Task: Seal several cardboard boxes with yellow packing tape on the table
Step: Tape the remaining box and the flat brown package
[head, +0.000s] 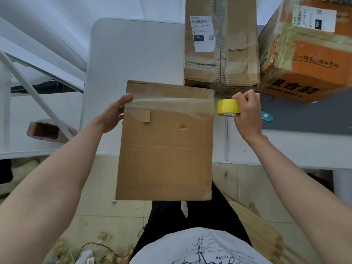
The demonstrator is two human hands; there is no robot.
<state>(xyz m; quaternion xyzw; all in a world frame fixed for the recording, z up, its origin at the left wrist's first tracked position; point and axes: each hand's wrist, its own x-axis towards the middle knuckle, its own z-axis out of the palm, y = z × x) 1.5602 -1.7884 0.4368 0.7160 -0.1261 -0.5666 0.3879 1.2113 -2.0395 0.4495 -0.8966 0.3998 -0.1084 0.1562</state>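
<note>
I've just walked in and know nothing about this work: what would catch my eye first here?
Probably the bright yellow tape roll, gripped in the right hand just right of the plain cardboard box in the centre. The left hand steadies that box's left edge. Behind, an orange printed box stands at the far right.
</note>
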